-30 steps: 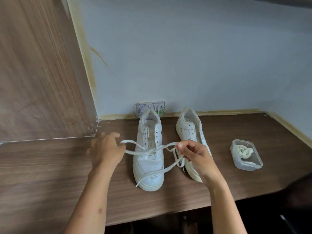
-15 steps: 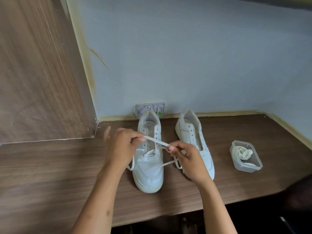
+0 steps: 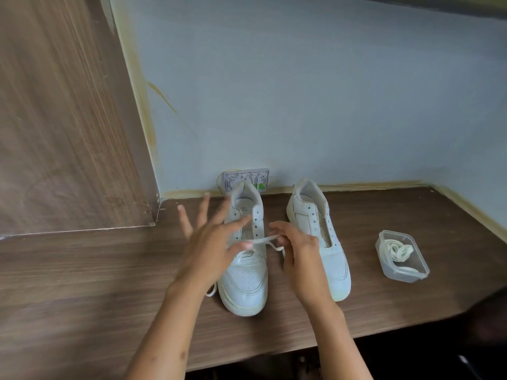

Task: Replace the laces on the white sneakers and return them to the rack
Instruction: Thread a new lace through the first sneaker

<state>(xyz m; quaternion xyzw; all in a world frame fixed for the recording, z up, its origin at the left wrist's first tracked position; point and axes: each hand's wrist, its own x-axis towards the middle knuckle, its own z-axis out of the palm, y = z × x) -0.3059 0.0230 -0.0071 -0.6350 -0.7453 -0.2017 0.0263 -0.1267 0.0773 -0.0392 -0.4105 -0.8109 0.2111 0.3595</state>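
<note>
Head cam, L to R: left hand [image 3: 208, 242] fingers spread, holds nothing, over left sneaker [image 3: 245, 272] on wooden desk [image 3: 82, 283]. Lace [image 3: 260, 239] sits across low eyelets; right hand [image 3: 299, 250] pinches its end. Right sneaker [image 3: 326, 242] unlaced. Tub [image 3: 402, 256] w/ spare lace. Lace prob soft, floppy, light — grab near tip

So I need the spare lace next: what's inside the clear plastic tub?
The clear plastic tub, lidless, holds a coiled white lace with a flat pale piece below it. Whether that is more lace, or covers anything else, cannot be told.
</note>
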